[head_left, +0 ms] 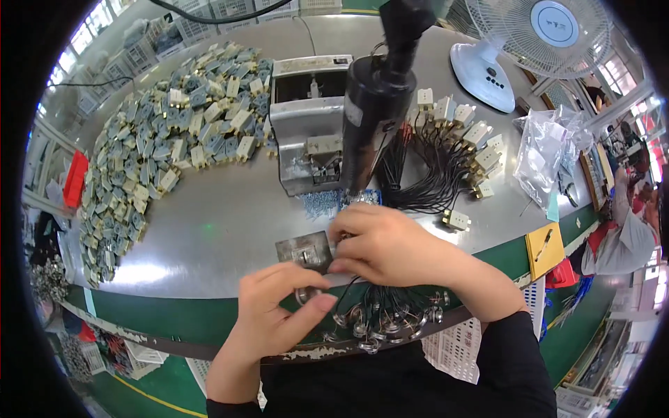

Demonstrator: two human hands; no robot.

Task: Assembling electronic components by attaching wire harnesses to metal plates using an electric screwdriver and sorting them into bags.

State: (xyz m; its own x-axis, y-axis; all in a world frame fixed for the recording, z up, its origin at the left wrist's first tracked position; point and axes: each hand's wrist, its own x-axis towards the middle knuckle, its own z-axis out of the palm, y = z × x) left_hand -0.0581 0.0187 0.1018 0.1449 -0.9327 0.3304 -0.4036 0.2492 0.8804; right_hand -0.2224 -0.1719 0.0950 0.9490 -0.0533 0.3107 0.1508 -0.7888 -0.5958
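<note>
My left hand (pixel 268 306) is at the front edge of the metal table, thumb and index finger curled around a small round shiny metal part (pixel 305 294). My right hand (pixel 383 244) has its fingers bent together beside a small steel fixture block (pixel 305 251); what they pinch is hidden. The block lies flat, with a raised slot in its middle. Just behind my right fingertips is a heap of small screws (pixel 322 204). A bundle of black wires with round shiny ends (pixel 390 320) lies at the table edge below my right hand.
A black power screwdriver (pixel 376 104) hangs over the middle, beside a screw-feeder machine (pixel 310 125). Left lies a big pile of cream-and-grey sockets (pixel 202 118). Right are wired sockets (pixel 481 157), a fan (pixel 488 76), a plastic bag (pixel 540 153) and a yellow notepad (pixel 546 251).
</note>
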